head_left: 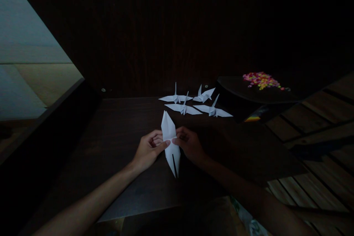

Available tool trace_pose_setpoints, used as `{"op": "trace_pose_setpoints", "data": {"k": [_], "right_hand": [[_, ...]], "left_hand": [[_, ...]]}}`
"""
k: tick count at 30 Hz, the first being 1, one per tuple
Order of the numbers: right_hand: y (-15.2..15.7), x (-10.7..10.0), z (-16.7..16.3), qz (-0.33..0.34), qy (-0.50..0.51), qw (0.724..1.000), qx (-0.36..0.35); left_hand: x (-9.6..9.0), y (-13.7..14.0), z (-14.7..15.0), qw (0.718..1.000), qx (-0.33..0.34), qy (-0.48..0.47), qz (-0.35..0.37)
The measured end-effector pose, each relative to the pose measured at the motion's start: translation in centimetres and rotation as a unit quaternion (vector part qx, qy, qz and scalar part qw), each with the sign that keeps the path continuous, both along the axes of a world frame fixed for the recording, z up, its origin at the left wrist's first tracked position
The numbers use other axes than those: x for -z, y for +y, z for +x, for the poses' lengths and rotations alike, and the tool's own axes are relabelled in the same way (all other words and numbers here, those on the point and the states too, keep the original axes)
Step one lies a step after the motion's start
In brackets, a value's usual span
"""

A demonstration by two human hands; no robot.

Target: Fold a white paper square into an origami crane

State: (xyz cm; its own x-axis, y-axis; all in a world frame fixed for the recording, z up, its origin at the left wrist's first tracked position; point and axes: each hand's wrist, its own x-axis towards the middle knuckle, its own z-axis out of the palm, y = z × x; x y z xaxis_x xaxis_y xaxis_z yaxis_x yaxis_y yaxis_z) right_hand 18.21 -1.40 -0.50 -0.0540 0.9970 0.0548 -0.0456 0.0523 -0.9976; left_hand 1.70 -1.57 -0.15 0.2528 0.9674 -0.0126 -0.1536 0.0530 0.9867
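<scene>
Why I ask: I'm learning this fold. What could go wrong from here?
The white paper is held near its middle by the left hand and the right hand; uneven pressure there might skew the crease. Its lower end splits into two slim points, which could bend if bumped on the dark table. Four paper cranes sit just beyond its upper tip, so a forward push might knock them.

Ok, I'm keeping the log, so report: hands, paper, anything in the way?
Left hand and right hand both pinching folded white paper. Near end split. Four paper cranes beyond, apart from both hands.
</scene>
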Motion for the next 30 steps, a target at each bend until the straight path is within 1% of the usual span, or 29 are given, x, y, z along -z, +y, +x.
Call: {"op": "trace_pose_setpoints", "data": {"k": [4, 9, 12, 16, 23, 30], "right_hand": [[-0.1, 0.2, -0.2, 0.014, -0.019, 1.0, 0.011], [-0.2, 0.6, -0.2, 0.037, -0.045, 0.998, 0.037], [-0.3, 0.6, 0.1, 0.044, -0.055, 0.997, 0.021], [-0.3, 0.4, 0.7, 0.046, -0.033, 0.998, -0.014], [0.0, 0.6, 0.9, 0.0, -0.01, 1.0, 0.011], [0.1, 0.1, 0.9, -0.028, 0.003, 0.999, 0.014]], "left_hand": [[0.1, 0.0, 0.1, 1.0, -0.016, 0.003, 0.005], [-0.3, -0.1, 0.3, 1.0, -0.013, 0.007, -0.002], [-0.6, 0.1, 0.2, 1.0, -0.02, 0.0, 0.001], [-0.8, 0.2, 0.1, 0.999, -0.034, -0.015, 0.005], [-0.6, 0.3, 0.1, 0.999, -0.031, -0.024, -0.01], [-0.6, 0.1, 0.0, 1.0, -0.019, 0.001, 0.011]]}}
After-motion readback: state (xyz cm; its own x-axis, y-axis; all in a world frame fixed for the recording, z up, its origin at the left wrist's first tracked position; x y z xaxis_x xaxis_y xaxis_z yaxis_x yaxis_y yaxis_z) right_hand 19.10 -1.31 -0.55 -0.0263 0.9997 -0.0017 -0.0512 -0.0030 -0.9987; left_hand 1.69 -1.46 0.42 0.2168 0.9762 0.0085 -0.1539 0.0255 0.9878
